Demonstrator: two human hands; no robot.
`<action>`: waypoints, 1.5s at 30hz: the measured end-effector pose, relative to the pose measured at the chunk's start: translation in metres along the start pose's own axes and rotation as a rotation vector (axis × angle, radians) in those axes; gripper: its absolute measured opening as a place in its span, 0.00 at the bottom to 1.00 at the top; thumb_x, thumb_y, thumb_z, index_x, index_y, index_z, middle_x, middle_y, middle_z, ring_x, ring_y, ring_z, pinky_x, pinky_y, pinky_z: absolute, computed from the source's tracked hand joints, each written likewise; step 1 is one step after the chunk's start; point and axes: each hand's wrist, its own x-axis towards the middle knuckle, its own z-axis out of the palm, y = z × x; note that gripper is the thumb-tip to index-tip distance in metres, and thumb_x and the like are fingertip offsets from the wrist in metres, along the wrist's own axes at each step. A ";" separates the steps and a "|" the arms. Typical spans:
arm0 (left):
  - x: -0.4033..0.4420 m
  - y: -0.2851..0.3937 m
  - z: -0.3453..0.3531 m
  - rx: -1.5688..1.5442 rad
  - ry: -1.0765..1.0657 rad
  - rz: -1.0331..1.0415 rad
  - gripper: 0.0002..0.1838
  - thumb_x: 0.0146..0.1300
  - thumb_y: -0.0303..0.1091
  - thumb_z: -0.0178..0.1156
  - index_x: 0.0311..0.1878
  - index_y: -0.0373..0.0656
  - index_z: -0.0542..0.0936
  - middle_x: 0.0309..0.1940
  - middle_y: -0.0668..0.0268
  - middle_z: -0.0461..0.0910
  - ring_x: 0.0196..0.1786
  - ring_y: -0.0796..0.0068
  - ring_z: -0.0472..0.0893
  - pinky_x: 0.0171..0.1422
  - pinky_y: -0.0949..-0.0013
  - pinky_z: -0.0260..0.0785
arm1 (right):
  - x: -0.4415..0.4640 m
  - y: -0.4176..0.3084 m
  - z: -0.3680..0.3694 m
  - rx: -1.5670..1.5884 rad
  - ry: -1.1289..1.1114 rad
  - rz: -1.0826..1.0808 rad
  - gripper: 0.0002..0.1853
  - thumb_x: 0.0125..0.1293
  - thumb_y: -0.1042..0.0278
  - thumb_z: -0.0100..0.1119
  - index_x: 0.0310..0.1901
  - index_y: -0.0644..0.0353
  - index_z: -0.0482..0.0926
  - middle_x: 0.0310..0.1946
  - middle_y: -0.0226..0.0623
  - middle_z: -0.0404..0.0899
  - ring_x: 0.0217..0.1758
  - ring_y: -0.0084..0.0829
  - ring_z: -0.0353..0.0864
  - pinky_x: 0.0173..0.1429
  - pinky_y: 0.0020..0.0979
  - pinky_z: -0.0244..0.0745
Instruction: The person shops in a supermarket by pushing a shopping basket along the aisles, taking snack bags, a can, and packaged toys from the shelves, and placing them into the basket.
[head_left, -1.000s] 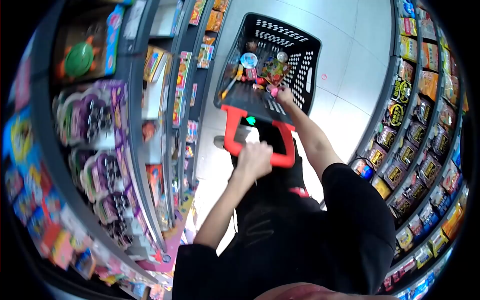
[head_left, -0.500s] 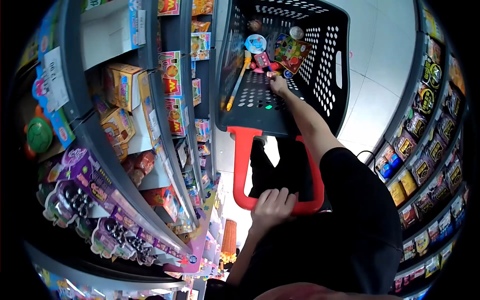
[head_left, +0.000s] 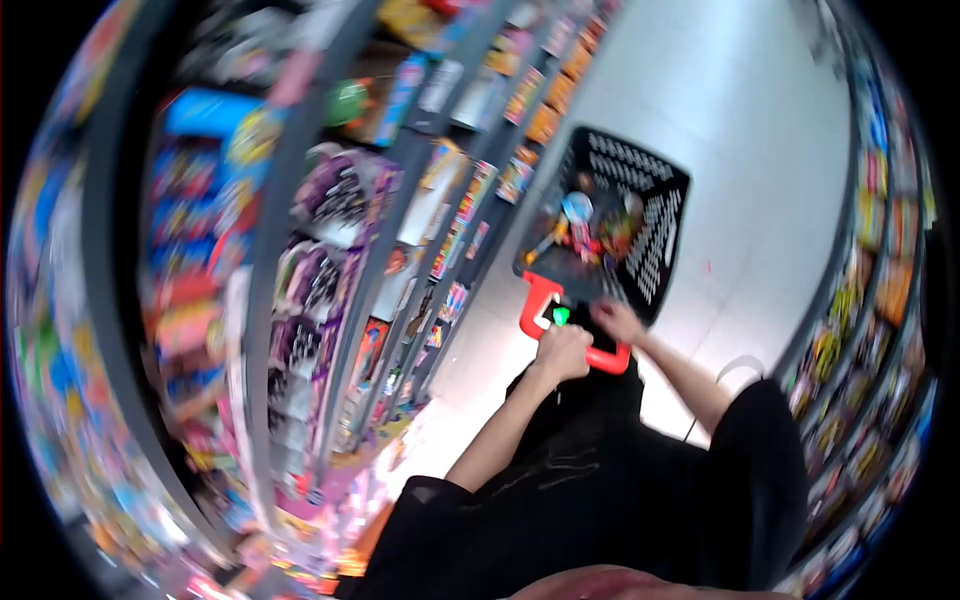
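Observation:
A black perforated shopping basket (head_left: 658, 255) with a red handle (head_left: 609, 359) stands in front of me. My left hand (head_left: 565, 354) is wrapped around the handle's near bar. By the handle's right side is my right hand (head_left: 617, 322); motion blurs its fingers, and I cannot make out whether it touches the handle or holds anything. Inside the basket lie a round light-blue lidded item (head_left: 577, 207), a long orange and yellow stick-like item (head_left: 545, 243), a pink item (head_left: 583, 240) and a colourful packet (head_left: 620, 238), all blurred.
Tall shelves (head_left: 330, 235) packed with boxed and bagged goods run along the left. More shelves (head_left: 850, 320) with packets curve along the right. Between them is a pale tiled floor (head_left: 740, 220).
My right hand has come back out of the basket to the handle. My left hand stays on the handle. The view has swung, so the basket appears smaller and more shelving shows at left.

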 end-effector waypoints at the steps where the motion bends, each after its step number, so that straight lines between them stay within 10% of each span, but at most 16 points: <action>1: -0.004 -0.004 0.008 -0.030 0.043 0.041 0.06 0.42 0.32 0.63 0.27 0.47 0.85 0.27 0.58 0.84 0.35 0.56 0.86 0.42 0.54 0.78 | -0.015 -0.013 -0.001 -0.011 -0.069 0.061 0.15 0.68 0.59 0.53 0.43 0.62 0.83 0.38 0.45 0.84 0.44 0.43 0.84 0.50 0.40 0.76; 7: -0.033 -0.008 0.021 -0.058 0.234 0.140 0.18 0.37 0.29 0.68 0.37 0.46 0.85 0.32 0.58 0.85 0.42 0.53 0.85 0.47 0.54 0.77 | -0.069 -0.055 -0.001 0.224 -0.082 0.145 0.20 0.68 0.55 0.46 0.41 0.63 0.83 0.29 0.48 0.82 0.34 0.43 0.84 0.42 0.42 0.76; 9: -0.039 -0.012 0.028 -0.083 0.211 0.193 0.15 0.39 0.29 0.68 0.36 0.46 0.84 0.33 0.57 0.85 0.43 0.54 0.85 0.47 0.54 0.76 | -0.091 -0.077 0.016 -0.226 0.077 -0.009 0.20 0.69 0.54 0.47 0.41 0.62 0.83 0.27 0.48 0.81 0.31 0.44 0.83 0.40 0.42 0.76; 11: -0.037 -0.021 0.056 -0.039 0.282 0.192 0.17 0.40 0.29 0.71 0.37 0.46 0.79 0.39 0.60 0.81 0.51 0.55 0.81 0.59 0.53 0.70 | -0.096 -0.080 0.013 -0.123 -0.045 -0.064 0.17 0.66 0.56 0.52 0.42 0.63 0.82 0.21 0.34 0.76 0.25 0.26 0.76 0.33 0.32 0.70; 14: -0.047 -0.016 0.065 0.241 0.554 0.094 0.18 0.46 0.37 0.67 0.41 0.42 0.77 0.51 0.53 0.75 0.66 0.52 0.69 0.80 0.46 0.44 | -0.090 -0.074 0.023 -0.336 -0.094 -0.132 0.18 0.55 0.56 0.64 0.41 0.63 0.83 0.25 0.44 0.81 0.30 0.38 0.82 0.39 0.38 0.75; 17: -0.063 -0.007 0.078 0.319 0.756 -0.086 0.17 0.50 0.37 0.65 0.43 0.41 0.78 0.52 0.51 0.75 0.69 0.48 0.67 0.82 0.43 0.39 | -0.091 -0.079 0.033 -0.385 -0.124 -0.170 0.17 0.51 0.58 0.67 0.35 0.65 0.82 0.25 0.51 0.82 0.32 0.48 0.84 0.42 0.43 0.77; 19: -0.058 -0.003 0.086 0.269 0.834 -0.175 0.13 0.54 0.37 0.62 0.41 0.41 0.79 0.51 0.51 0.75 0.65 0.52 0.69 0.83 0.42 0.35 | -0.082 -0.065 0.037 -0.386 -0.132 -0.163 0.16 0.55 0.61 0.67 0.38 0.67 0.83 0.25 0.42 0.82 0.30 0.29 0.81 0.41 0.36 0.77; 24: -0.043 -0.023 0.109 0.300 0.756 -0.120 0.05 0.53 0.37 0.61 0.33 0.51 0.82 0.40 0.65 0.80 0.58 0.58 0.73 0.64 0.53 0.61 | -0.081 -0.057 0.046 -0.402 -0.048 -0.193 0.13 0.56 0.62 0.66 0.34 0.67 0.83 0.22 0.35 0.81 0.28 0.25 0.79 0.37 0.35 0.75; 31: -0.061 -0.028 0.092 0.088 0.605 0.045 0.06 0.47 0.33 0.64 0.31 0.51 0.84 0.36 0.66 0.81 0.52 0.62 0.77 0.61 0.56 0.61 | -0.091 -0.077 0.045 -0.273 -0.070 -0.150 0.11 0.53 0.66 0.66 0.30 0.67 0.80 0.20 0.30 0.77 0.24 0.21 0.72 0.32 0.32 0.72; 32: -0.058 -0.027 0.083 0.013 0.416 -0.018 0.11 0.44 0.36 0.68 0.35 0.52 0.85 0.43 0.63 0.82 0.59 0.59 0.75 0.75 0.47 0.53 | -0.091 -0.076 0.046 -0.262 -0.058 -0.133 0.11 0.52 0.66 0.67 0.29 0.67 0.80 0.20 0.31 0.77 0.25 0.21 0.73 0.32 0.32 0.72; 39: -0.053 -0.032 0.073 0.102 0.426 0.063 0.07 0.42 0.31 0.65 0.29 0.51 0.81 0.31 0.67 0.81 0.49 0.62 0.79 0.64 0.51 0.58 | -0.093 -0.082 0.047 -0.317 0.017 -0.189 0.12 0.51 0.64 0.67 0.27 0.67 0.80 0.18 0.36 0.77 0.23 0.26 0.75 0.33 0.36 0.73; 45: -0.029 -0.041 0.066 0.075 0.385 0.052 0.10 0.42 0.30 0.65 0.32 0.49 0.82 0.34 0.61 0.82 0.46 0.56 0.81 0.59 0.55 0.66 | -0.088 -0.096 0.038 -0.382 0.053 -0.172 0.14 0.50 0.62 0.66 0.29 0.68 0.80 0.19 0.49 0.78 0.24 0.46 0.80 0.37 0.44 0.75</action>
